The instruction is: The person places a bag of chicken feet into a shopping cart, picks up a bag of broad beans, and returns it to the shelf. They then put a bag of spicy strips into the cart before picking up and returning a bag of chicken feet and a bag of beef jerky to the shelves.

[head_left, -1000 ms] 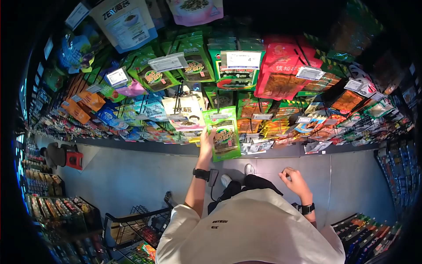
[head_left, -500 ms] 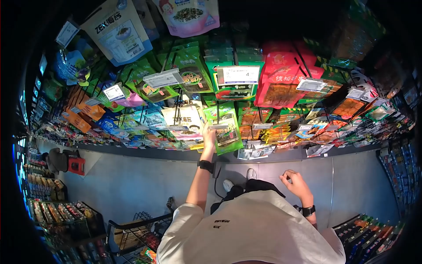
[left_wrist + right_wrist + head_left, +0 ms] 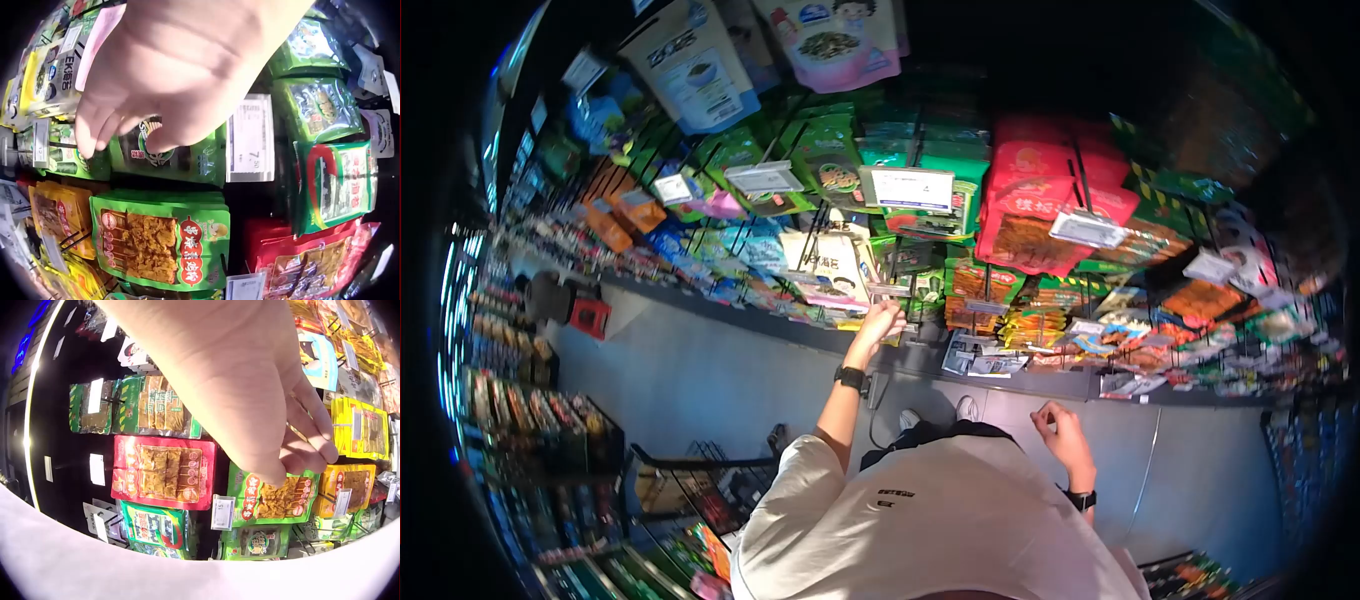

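My left hand [image 3: 880, 325] is raised at the lower edge of the hanging bags, beside a cream bag [image 3: 822, 268]. In the left wrist view this hand [image 3: 178, 69] hangs in front of a dark green seaweed bag [image 3: 190, 164], fingers loosely bent and apart, with nothing visibly held; whether a fingertip touches the bag I cannot tell. A price tag [image 3: 250, 139] is beside that bag. Low in front of my body, my right hand [image 3: 1062, 435] is empty with loosely bent fingers. The right wrist view has this hand [image 3: 250, 387] over the distant racks.
Red bags [image 3: 1040, 205] and green bags [image 3: 825, 165] hang on hooks above and around the left hand. A shopping cart [image 3: 690, 465] stands at the lower left, and a red stool [image 3: 589, 317] is farther left. More shelves line the lower right.
The green bag that my left hand held in front of the rack is out of its grip, and a similar bag hangs behind the hand. The head view has turned slightly. My right hand stays low.
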{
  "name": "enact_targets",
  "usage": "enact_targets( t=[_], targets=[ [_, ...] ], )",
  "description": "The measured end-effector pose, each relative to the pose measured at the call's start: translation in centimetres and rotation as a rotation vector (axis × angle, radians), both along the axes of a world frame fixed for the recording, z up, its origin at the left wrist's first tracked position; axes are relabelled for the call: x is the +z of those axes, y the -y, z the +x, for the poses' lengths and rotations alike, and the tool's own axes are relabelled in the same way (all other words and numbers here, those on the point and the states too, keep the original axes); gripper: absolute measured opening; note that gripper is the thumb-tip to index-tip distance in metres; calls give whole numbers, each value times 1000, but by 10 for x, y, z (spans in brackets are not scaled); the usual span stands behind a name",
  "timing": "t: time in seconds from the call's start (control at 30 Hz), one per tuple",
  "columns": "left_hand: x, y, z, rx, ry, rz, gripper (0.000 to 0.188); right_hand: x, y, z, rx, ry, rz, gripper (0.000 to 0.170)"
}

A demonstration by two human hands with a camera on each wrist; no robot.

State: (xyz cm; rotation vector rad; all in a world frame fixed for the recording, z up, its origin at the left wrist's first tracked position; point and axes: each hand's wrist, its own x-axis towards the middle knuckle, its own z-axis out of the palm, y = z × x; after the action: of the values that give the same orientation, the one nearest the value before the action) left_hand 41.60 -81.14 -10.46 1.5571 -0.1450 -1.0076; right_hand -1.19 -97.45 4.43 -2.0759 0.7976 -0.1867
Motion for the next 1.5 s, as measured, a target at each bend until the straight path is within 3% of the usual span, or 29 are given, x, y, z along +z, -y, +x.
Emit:
enact_targets(
  t=[0.07, 0.17, 0.43, 0.53, 0.67, 0.77, 0.9, 0.97, 1.07, 1.2, 1.3, 1.37, 1.4, 1.5],
  targets=[
    [47, -25, -25, -99, 11, 92, 38, -15, 11, 2, 69, -4, 60, 21],
    [62, -87, -54, -78, 4, 1, 44, -32, 26, 28, 259, -60, 99, 22],
    [103, -307, -138, 444, 265, 136, 40, -40, -36, 172, 924, -64, 79, 26],
    [99, -386, -170, 756, 265, 95, 37, -42, -98, 221, 1091, 21, 54, 27],
    [113, -494, -218, 1087, 287, 105, 35, -27, -222, 270, 1305, -43, -3, 36],
    [85, -587, -259, 1294, 366, 108, 30, -15, -336, 301, 1500, -28, -34, 35],
    [96, -672, -323, 1531, 367, 180, 32, 9, -489, 329, 1815, 3, -103, 32],
    [99, -701, -350, 1640, 216, 156, 32, 17, -552, 338, 1918, 8, -106, 30],
    [92, -723, -380, 1792, 241, 152, 29, 18, -632, 351, 2027, 72, -67, 25],
    [97, -735, -406, 1999, 214, 155, 28, 23, -738, 360, 2120, -80, 11, 21],
    [105, -730, -422, 2192, 166, 204, 26, -11, -821, 376, 2338, 40, 52, 17],
    [113, -720, -431, 2331, 167, 276, 26, -28, -875, 376, 2434, 65, 217, 15],
    [128, -718, -428, 2435, 42, 358, 28, -37, -905, 376, 2472, 79, 310, 14],
    [134, -700, -433, 2655, 17, 398, 32, -70, -982, 373, 2531, -359, 373, 11]
  ],
)
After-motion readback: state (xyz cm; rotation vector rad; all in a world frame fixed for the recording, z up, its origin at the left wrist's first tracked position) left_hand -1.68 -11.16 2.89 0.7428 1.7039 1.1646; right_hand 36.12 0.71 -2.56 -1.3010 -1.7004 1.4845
